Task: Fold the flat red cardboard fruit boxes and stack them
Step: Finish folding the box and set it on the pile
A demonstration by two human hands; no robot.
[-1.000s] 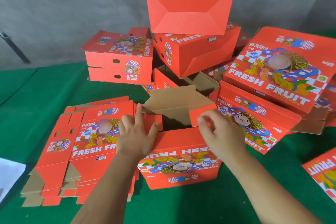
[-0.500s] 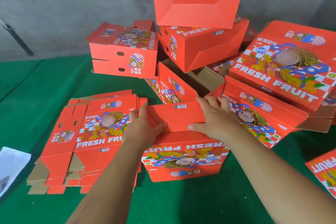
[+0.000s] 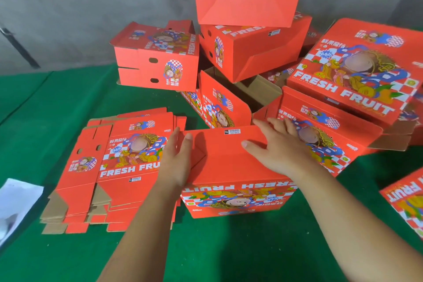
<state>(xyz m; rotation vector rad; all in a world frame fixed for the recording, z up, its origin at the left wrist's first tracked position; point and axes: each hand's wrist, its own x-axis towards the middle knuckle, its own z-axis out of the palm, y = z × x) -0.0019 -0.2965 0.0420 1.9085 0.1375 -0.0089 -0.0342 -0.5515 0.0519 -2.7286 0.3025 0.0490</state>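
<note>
— What are the hands doing?
— Both lie flat with straight fingers on the top flaps of the red fruit box [image 3: 231, 167]: the left hand [image 3: 177, 162] at its left edge, the right hand [image 3: 278, 149] on the right part. Neither pinches anything.
— Where is that box?
— Upside down on the green table cover [image 3: 57, 98], just right of the stack of flat boxes [image 3: 109, 167]. Behind it rises a pile of folded boxes [image 3: 249, 36].
</note>
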